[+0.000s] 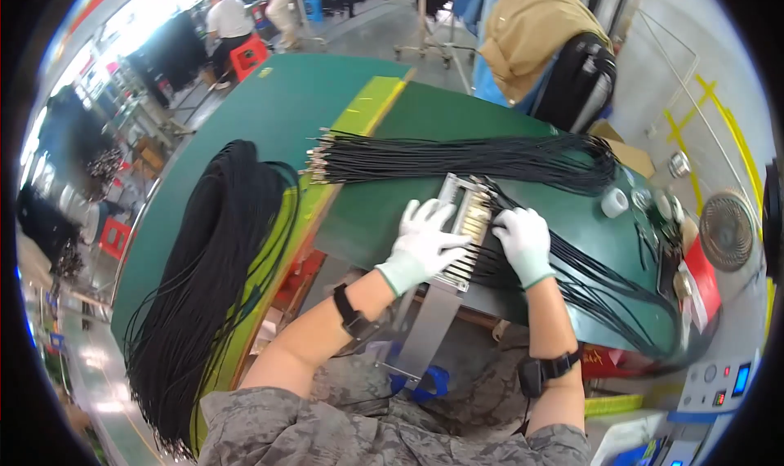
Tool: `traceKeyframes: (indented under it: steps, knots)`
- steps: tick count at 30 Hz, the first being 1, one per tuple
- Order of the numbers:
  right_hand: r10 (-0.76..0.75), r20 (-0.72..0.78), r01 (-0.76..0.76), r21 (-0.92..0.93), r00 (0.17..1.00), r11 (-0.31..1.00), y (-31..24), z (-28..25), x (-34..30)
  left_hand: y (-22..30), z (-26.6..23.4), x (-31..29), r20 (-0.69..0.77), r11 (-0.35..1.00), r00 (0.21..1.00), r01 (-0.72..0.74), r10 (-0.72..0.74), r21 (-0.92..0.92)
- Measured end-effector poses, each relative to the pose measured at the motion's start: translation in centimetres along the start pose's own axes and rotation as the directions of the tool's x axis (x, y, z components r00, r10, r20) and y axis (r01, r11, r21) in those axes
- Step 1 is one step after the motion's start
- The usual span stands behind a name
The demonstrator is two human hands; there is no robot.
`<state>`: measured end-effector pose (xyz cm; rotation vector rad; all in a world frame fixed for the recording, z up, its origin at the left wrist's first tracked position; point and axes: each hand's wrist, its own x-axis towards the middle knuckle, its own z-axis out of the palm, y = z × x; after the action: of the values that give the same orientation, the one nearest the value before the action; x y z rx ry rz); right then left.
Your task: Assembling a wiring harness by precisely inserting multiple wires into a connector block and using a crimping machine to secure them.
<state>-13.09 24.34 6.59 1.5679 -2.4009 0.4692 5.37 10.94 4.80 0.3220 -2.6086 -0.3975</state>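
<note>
A narrow metal fixture (pixel 449 195) stands at the table's near edge, with a row of brass-coloured pieces (pixel 474 221) along its slots. My left hand (pixel 420 241), in a white glove, lies against its left side with fingers spread, the fingertips reaching over the slots. On the other side my right hand (pixel 524 241), also gloved, has its fingers bent and closed on a black cable at the row's edge; its fingertips partly hide the contact. Black cables (pixel 584 282) run from the fixture beneath my right hand and across the table to the right.
A long bundle of black cables (pixel 465 157) with metal ends lies beyond the fixture on the green table (pixel 298 86). Another thick bundle (pixel 216 245) hangs over the left side by a yellow-green strip (pixel 371 107). At right are a white roll (pixel 614 202) and a small fan (pixel 727 231).
</note>
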Motion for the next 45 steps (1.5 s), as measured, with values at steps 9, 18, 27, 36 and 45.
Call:
traceKeyframes:
  steps: [9,18,27,36,45]
  knots:
    - [-0.175,-0.051,0.182,0.291,0.983,0.939,-2.3,-1.1,0.0,0.0,-1.2,0.7,-0.186,0.921,0.958,0.139,-0.219,-0.365]
    - [-0.115,0.044,0.077,0.508,0.992,0.858,-2.5,-1.6,-0.2,-1.6,-1.2,0.3,-0.265,0.936,0.950,0.067,-0.166,-0.345]
    - [-0.078,0.061,0.054,0.329,0.995,0.943,-1.6,-2.6,-0.4,-1.8,-0.9,0.2,-0.201,0.916,0.912,0.302,-0.358,-0.263]
    - [-0.044,0.101,0.015,0.263,0.994,0.965,-1.4,-2.6,-0.6,-1.9,-0.3,0.2,-0.218,0.932,0.914,0.303,-0.343,-0.198]
    - [-0.085,0.054,0.065,0.309,0.995,0.949,-2.2,-2.7,-0.1,-2.4,-0.7,0.2,-0.270,0.930,0.897,0.297,-0.349,-0.217]
